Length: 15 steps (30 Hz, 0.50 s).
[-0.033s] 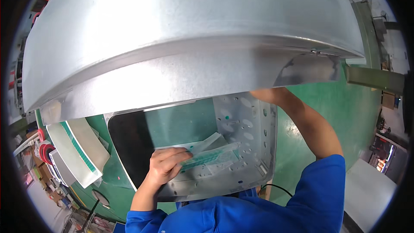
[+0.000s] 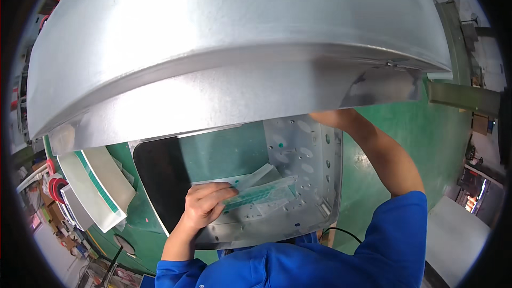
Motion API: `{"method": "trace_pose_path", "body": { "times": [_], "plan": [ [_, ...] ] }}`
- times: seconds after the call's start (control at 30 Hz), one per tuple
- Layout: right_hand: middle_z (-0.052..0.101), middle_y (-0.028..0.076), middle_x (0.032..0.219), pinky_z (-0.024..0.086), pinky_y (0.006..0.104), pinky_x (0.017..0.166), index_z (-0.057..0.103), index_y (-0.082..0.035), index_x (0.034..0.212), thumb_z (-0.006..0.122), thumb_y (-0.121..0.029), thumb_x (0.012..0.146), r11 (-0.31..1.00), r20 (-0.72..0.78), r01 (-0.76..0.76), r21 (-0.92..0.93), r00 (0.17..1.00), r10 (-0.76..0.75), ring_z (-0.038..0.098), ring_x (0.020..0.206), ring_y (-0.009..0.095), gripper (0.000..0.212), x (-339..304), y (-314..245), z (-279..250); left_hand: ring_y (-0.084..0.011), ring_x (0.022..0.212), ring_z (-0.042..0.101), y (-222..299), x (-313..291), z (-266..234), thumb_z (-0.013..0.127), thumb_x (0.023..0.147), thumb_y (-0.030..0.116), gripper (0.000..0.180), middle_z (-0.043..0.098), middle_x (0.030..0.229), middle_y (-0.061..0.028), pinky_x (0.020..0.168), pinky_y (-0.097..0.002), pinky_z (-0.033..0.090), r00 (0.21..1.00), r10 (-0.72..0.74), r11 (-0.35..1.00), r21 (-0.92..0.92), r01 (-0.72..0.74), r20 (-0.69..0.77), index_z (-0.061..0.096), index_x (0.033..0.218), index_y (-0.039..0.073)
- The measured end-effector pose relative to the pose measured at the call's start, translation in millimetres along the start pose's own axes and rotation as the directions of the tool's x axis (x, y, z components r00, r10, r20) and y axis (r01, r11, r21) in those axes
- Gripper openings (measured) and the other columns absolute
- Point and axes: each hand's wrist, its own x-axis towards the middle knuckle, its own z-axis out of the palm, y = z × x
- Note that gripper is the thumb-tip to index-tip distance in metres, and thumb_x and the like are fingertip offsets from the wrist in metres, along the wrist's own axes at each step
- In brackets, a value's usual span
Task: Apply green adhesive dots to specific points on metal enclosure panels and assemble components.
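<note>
A worker's left hand [image 2: 205,201], fingers curled closed, grips a translucent green-banded film strip [image 2: 262,194] slanting up rightward; the right hand [image 2: 325,118], farther off, is mostly hidden behind a curved silver metal panel [image 2: 224,88], its grasp impossible to tell.

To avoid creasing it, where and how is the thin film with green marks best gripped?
Probably pinch the film at its right end, coming from above: that end lies uncovered inside the metal case, while the left hand is at its left end.

- We see one left hand [image 2: 205,204].
- We count two bare forearms [image 2: 392,165].
- We find two blue sleeves [image 2: 399,225].
- We see one large metal cover [image 2: 256,13].
- We count one perforated metal case [image 2: 314,162].
</note>
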Motion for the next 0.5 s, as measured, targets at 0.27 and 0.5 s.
{"method": "trace_pose_path", "body": {
  "times": [0.27, 0.5],
  "plan": [
    [0.057, 0.010, 0.090, 0.044, 0.0344, 0.071, 0.061, -0.004, 0.090, 0.066, -0.008, 0.069, 0.946, -0.176, 0.324, -0.020, 0.930, -0.322, 0.054, 0.081, 0.026, 0.022, 7.1, -7.3, -6.9, -0.0237, 0.068, 0.063, -0.4, -2.6, 2.6, 0.058, 0.057, 0.003, 0.021, 0.063, 0.075, -0.0111, 0.057, -0.0292, 0.051, 0.998, -0.049, 0.999, 0.014, 0.050, -0.042, 0.062, 0.077, 0.001],
    [0.060, 0.009, 0.082, 0.045, 0.0339, 0.067, 0.061, -0.003, 0.081, 0.061, -0.010, 0.073, 0.927, -0.128, 0.358, -0.112, 0.920, -0.370, 0.055, 0.075, 0.024, 0.011, 10.9, 2.3, -0.2, -0.0241, 0.065, 0.062, -5.5, -5.9, 3.2, 0.061, 0.061, 0.003, 0.022, 0.062, 0.079, -0.0121, 0.055, -0.0293, 0.051, 0.999, -0.029, 1.000, -0.007, 0.029, -0.035, 0.062, 0.082, 0.001]
  ]
}}
